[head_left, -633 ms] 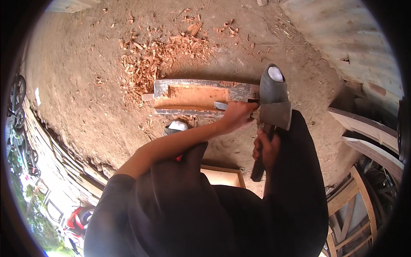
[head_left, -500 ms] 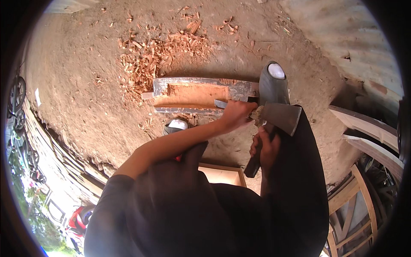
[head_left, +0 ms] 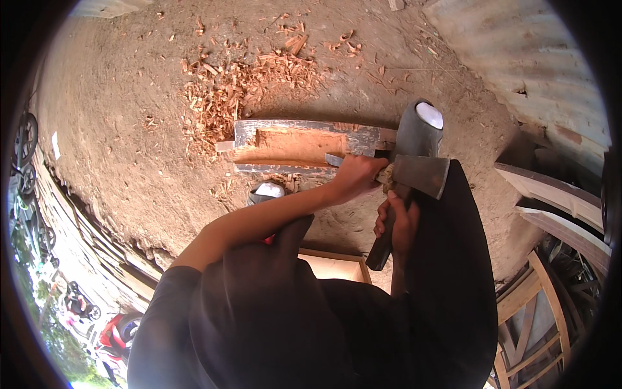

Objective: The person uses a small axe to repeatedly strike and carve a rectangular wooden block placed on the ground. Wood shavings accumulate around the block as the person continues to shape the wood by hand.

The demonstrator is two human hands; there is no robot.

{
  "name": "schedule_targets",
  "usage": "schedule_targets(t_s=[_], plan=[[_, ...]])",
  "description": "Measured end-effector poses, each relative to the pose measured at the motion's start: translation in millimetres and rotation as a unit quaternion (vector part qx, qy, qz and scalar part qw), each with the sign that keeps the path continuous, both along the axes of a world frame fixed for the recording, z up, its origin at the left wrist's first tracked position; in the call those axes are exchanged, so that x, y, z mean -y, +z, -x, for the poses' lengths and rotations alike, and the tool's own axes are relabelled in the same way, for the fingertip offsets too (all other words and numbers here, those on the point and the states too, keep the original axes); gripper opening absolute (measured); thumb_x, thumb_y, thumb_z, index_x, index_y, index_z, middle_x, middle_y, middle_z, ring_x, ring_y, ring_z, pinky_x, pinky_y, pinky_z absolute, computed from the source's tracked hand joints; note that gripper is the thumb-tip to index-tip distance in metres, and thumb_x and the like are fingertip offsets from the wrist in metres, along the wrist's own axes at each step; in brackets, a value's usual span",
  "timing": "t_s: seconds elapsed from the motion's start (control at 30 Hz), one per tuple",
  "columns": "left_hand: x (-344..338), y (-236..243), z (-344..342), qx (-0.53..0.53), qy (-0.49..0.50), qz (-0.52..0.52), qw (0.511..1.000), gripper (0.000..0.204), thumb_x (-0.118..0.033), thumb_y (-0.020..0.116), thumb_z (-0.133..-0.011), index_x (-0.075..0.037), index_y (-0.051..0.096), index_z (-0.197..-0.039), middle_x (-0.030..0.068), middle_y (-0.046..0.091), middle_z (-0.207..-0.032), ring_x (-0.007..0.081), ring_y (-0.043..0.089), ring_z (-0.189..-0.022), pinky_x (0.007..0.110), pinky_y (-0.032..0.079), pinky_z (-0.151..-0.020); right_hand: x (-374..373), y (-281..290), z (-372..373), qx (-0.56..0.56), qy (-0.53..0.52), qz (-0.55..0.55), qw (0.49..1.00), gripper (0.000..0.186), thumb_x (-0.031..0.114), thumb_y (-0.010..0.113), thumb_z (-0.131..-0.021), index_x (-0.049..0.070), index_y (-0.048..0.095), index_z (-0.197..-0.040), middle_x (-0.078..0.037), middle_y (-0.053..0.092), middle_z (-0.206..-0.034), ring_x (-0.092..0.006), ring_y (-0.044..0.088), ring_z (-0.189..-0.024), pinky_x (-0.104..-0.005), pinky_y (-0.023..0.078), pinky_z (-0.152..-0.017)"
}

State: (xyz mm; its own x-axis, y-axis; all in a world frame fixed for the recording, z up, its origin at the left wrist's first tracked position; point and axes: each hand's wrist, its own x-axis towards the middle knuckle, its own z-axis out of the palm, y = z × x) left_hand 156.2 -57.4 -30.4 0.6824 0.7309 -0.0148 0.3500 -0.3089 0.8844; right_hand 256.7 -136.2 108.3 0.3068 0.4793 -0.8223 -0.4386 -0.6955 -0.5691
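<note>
A long, gently curved wooden piece (head_left: 370,136) with worn dark paint lies across the ground between my feet. Its middle has a rectangular hollow of bare orange wood. My left hand (head_left: 353,178) is closed around a chisel (head_left: 334,159), whose flat metal blade points left over the hollow's right end. Whether the blade touches the wood I cannot tell. In my right hand (head_left: 398,223) is a hatchet (head_left: 421,175), gripped on its dark handle just below the head. The hatchet's blunt, rough end sits close beside my left hand, and its wide blade faces right.
Wood shavings (head_left: 259,81) are heaped beyond the piece. My right shoe (head_left: 418,133) stands at its right end, my left shoe (head_left: 267,190) at its near side. Under me is a pale wooden seat (head_left: 337,266). Curved boards (head_left: 551,185) and a wooden frame (head_left: 521,295) lean at right.
The hatchet and my right hand have moved slightly left, toward my left hand. My right shoe appears a little farther right. The chisel and the wooden piece stay almost in place.
</note>
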Motion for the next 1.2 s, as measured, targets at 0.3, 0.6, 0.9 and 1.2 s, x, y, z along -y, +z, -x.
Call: schedule_targets(t_s=[0.3,0.6,0.9,1.2], plan=[[1.3,2.1,-0.7,-0.001,-0.006,0.012,1.0,0.032,-0.012,0.074,-0.066,-0.011,0.067,-0.097,0.0133,0.067,-0.072,0.0347,0.069,-0.071,0.046,0.052,-0.059,5.1,-5.8,-3.2,-0.007,-0.016,-0.001,1.0,0.027,0.028,0.058,-0.1,0.005,0.047,-0.09,-0.006,0.049,-0.065,-0.0158,0.049,-0.043,-0.0319,0.042,-0.04],[6.3,-1.4,-2.4,0.018,-0.002,-0.006,1.0,0.02,-0.016,0.074,-0.072,-0.01,0.062,-0.086,0.0125,0.065,-0.068,0.0352,0.068,-0.067,0.046,0.051,-0.056,12.6,-6.7,3.1,-0.018,-0.051,-0.004,0.999,0.027,0.026,0.056,-0.1,0.005,0.046,-0.087,-0.007,0.049,-0.065,-0.0159,0.047,-0.042,-0.0322,0.041,-0.04],[9.8,-4.3,2.0,-0.02,-0.051,-0.012,0.998,0.039,-0.008,0.072,-0.066,-0.012,0.068,-0.104,0.0142,0.068,-0.071,0.0345,0.069,-0.069,0.045,0.051,-0.057,22.3,-5.7,2.3,0.006,-0.04,0.007,0.999,0.026,0.026,0.057,-0.101,0.005,0.047,-0.088,-0.006,0.049,-0.066,-0.0152,0.048,-0.042,-0.032,0.04,-0.039],[1.4,-6.5,-4.2,-0.026,0.004,-0.013,1.0,0.036,-0.02,0.08,-0.068,-0.012,0.069,-0.101,0.0139,0.067,-0.071,0.0358,0.068,-0.067,0.045,0.051,-0.057,1.1,18.4,-4.7,0.049,0.033,-0.019,0.998,0.028,0.03,0.06,-0.101,0.005,0.048,-0.105,-0.003,0.049,-0.069,-0.0133,0.049,-0.044,-0.0296,0.04,-0.04]])
